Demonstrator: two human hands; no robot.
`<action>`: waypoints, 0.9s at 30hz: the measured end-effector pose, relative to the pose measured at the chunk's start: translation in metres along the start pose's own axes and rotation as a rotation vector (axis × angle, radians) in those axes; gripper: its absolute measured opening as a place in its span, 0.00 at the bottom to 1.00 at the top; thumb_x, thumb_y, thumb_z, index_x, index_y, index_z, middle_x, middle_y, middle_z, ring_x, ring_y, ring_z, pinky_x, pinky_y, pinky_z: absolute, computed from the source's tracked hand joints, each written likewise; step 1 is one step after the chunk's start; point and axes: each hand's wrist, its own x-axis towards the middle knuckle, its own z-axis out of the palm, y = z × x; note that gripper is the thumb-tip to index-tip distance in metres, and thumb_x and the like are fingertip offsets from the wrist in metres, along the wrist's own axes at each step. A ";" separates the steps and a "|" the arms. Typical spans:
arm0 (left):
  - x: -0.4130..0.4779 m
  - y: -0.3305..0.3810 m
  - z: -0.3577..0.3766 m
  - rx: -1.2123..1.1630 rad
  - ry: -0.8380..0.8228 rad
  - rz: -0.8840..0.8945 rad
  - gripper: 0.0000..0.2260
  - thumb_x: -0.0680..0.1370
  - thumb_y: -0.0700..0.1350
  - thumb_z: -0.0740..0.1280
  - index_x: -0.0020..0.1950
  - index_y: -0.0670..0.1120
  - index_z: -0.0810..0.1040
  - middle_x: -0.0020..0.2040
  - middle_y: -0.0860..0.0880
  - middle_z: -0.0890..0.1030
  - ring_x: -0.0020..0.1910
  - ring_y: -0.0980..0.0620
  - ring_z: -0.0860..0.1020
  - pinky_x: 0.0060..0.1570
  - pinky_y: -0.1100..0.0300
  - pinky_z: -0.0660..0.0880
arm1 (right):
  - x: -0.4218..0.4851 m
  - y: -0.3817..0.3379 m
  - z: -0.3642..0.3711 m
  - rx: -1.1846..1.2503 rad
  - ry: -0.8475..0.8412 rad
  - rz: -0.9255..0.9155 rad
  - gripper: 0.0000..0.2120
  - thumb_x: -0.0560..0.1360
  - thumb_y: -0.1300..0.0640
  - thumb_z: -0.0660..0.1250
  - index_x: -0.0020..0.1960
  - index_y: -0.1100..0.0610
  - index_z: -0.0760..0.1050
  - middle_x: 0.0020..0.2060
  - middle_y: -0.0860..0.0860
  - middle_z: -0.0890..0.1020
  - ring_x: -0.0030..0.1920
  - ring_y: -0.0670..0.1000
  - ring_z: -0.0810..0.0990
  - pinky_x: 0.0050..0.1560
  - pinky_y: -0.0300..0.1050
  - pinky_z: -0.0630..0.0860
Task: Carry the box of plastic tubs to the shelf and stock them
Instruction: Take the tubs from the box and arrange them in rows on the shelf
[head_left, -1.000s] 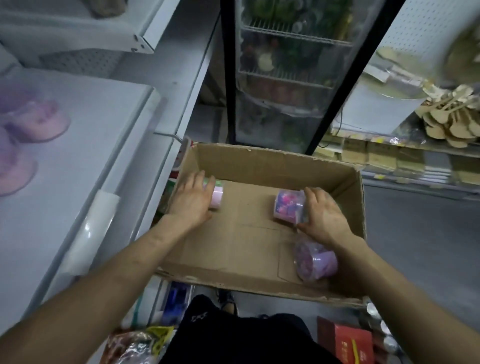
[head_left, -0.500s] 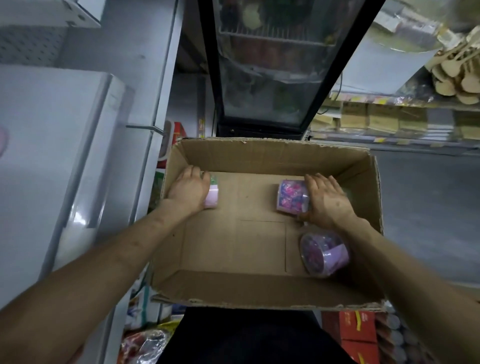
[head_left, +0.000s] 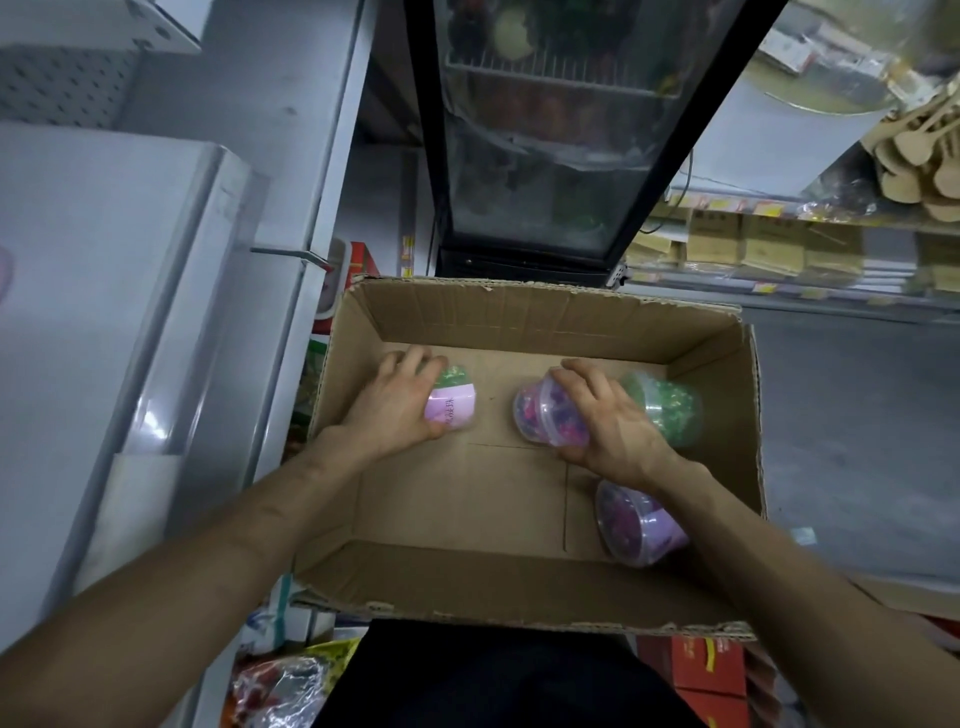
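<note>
Nearest: cardboard box (head_left: 519, 577), top open, support underneath hidden.
Near right corner inside: purple tub (head_left: 641, 522), on its side, lid end facing left, untouched, just near of the right wrist.
Mid-box right: right hand (head_left: 613, 426) on pink tub (head_left: 540, 421), fingers (head_left: 582, 382) curled over the top, thumb on the near side. Tub tipped, long axis roughly left-right, lid end left.
Mid-box left: left hand (head_left: 395, 410) wrapped round green-and-pink tub (head_left: 452, 402), fingers curled over its far side, tub to the right of the palm.
Just right of the right hand: green tub (head_left: 670, 408), free; contact with the knuckles unclear.
Count: 4 tubs, 2 gripped, 2 loose; 1 box.
Left of box: white shelf (head_left: 104, 260), much closer to the left hand, so likely first placement from that side, up and left.
Far: glass-door fridge (head_left: 561, 130). Far right: wooden spoons (head_left: 919, 156).
</note>
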 end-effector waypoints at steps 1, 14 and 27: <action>-0.001 0.000 0.004 -0.056 0.000 0.008 0.40 0.71 0.59 0.77 0.78 0.50 0.64 0.72 0.49 0.65 0.72 0.40 0.65 0.65 0.42 0.74 | 0.000 -0.002 0.002 0.016 -0.016 0.010 0.51 0.70 0.41 0.78 0.83 0.44 0.53 0.80 0.53 0.55 0.78 0.60 0.61 0.74 0.65 0.68; -0.011 -0.002 0.034 -0.427 -0.150 -0.112 0.61 0.67 0.49 0.84 0.84 0.50 0.42 0.80 0.49 0.49 0.80 0.43 0.57 0.74 0.58 0.59 | 0.000 -0.004 0.026 0.139 0.006 0.132 0.53 0.67 0.47 0.81 0.82 0.38 0.53 0.81 0.54 0.54 0.78 0.63 0.61 0.73 0.63 0.71; -0.027 0.001 0.032 -0.354 -0.007 -0.104 0.53 0.64 0.56 0.84 0.77 0.51 0.53 0.73 0.50 0.60 0.69 0.48 0.68 0.64 0.52 0.74 | 0.013 -0.027 0.046 0.196 0.137 0.232 0.54 0.64 0.43 0.83 0.81 0.58 0.59 0.80 0.59 0.58 0.79 0.63 0.60 0.78 0.61 0.64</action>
